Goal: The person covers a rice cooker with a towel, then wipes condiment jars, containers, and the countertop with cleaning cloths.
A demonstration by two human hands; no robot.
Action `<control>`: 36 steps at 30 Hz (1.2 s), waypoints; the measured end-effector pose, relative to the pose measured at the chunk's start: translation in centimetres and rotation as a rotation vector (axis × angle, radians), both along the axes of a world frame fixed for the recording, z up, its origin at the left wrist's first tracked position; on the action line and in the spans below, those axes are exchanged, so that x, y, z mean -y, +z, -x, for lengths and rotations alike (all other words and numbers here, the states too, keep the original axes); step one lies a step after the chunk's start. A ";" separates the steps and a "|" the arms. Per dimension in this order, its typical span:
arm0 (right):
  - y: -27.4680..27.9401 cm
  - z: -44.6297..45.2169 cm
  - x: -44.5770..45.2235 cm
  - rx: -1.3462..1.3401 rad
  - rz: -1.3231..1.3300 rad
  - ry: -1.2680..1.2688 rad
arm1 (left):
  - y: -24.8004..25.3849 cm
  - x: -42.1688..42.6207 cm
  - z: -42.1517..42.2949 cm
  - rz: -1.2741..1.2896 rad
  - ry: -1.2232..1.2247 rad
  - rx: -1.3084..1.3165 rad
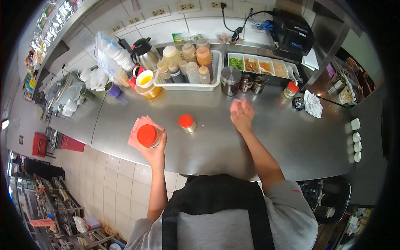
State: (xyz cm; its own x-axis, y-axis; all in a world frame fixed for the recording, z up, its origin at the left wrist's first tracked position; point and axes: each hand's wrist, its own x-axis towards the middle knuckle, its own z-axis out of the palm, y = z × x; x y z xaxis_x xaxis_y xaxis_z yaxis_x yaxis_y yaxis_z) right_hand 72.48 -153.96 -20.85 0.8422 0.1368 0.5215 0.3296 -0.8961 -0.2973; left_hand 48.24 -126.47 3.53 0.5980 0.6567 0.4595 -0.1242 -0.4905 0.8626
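My left hand (155,155) is closed around a jar with a red lid (147,135), and a pink cloth (134,137) is bunched against the jar's far side. The jar is held above the front edge of the steel counter. A second, smaller red-lidded jar (187,123) stands upright on the counter between my hands. My right hand (243,118), slightly blurred, is closed on another pink cloth (236,106) at the counter surface, just in front of a steel-lidded canister (231,81). Part of that cloth is hidden beneath my fingers.
A white basket (187,87) of sauce bottles stands at the back, beside a steel jug (144,51). Right of it are small dark jars (246,83), trays of toppings (264,66), a black printer (291,33) and a red-capped jar (291,89). White cups (68,107) are left.
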 end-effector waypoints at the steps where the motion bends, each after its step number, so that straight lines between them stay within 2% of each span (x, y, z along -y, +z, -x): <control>1: 1.4 0.3 -1.9 -0.103 -0.036 0.130 | -0.5 0.0 1.0 0.043 0.021 -0.011; 4: 3.8 1.2 -7.4 -0.349 -0.042 0.359 | -1.5 0.5 3.7 0.097 0.096 -0.088; 7: 3.7 5.6 -9.0 -0.347 0.015 0.475 | -2.6 0.2 6.0 0.073 0.173 -0.181; 9: 3.3 11.7 -10.4 -0.321 -0.318 0.577 | -3.0 -0.2 6.9 0.086 0.215 -0.153; 11: 4.0 19.5 -11.0 -0.145 -0.357 1.169 | -3.1 -0.3 6.9 0.091 0.241 -0.105; 12: 4.1 22.5 -12.7 -0.169 -0.338 1.521 | -2.8 0.0 6.5 0.086 0.235 -0.122; 14: 3.8 24.9 -16.2 -0.723 -0.369 2.113 | -1.8 0.3 5.4 0.069 0.225 -0.149; 15: 5.2 24.3 -15.5 -1.063 -0.566 1.966 | -1.9 0.4 4.9 0.151 0.188 -0.073; 17: 12.7 21.3 -12.1 -1.692 -0.941 1.538 | -2.4 0.6 3.8 0.307 0.116 0.076; 19: 19.2 17.7 -9.1 -1.640 -1.103 1.248 | -2.4 0.8 3.0 0.620 -0.189 0.206; 20: 19.2 16.0 -8.5 -1.592 -1.255 1.345 | -2.5 0.8 2.5 0.772 -0.347 0.274; 21: 19.2 15.1 -8.2 -1.532 -1.412 1.438 | -3.7 0.6 1.9 0.828 -0.388 0.209; 24: 25.1 18.4 -8.1 -0.779 -1.672 1.192 | -2.4 3.2 0.0 0.905 -0.456 0.135; 25: 25.3 19.3 -9.6 -0.597 -1.720 1.293 | -3.0 3.9 -1.0 0.919 -0.410 0.099; 27: 26.0 19.7 -8.8 -0.170 -0.936 0.984 | -4.2 7.6 -3.2 0.680 -0.551 0.239; 28: 26.3 19.7 -8.4 0.015 -0.552 0.791 | -4.6 8.2 -3.1 0.648 -0.572 0.223; 29: 26.3 18.2 -8.4 0.021 -0.696 0.848 | -5.0 8.7 -2.9 0.616 -0.593 0.207; 31: 26.8 14.0 -7.6 -0.332 -0.577 0.935 | -2.7 9.0 -3.4 0.683 -0.638 0.159; 32: 25.9 13.3 -6.6 -0.845 -0.973 1.032 | -2.0 9.1 -3.4 0.719 -0.652 0.130; 33: 25.0 12.6 -5.6 -1.310 -1.435 0.902 | -2.5 9.2 -3.6 0.687 -0.609 0.092; 35: 21.9 13.2 -8.0 -0.460 -0.863 0.818 | -4.4 7.9 -5.1 0.672 -0.620 0.066; 36: 23.4 15.4 -8.2 -0.280 -0.826 0.741 | -4.7 7.3 -6.0 0.661 -0.627 0.054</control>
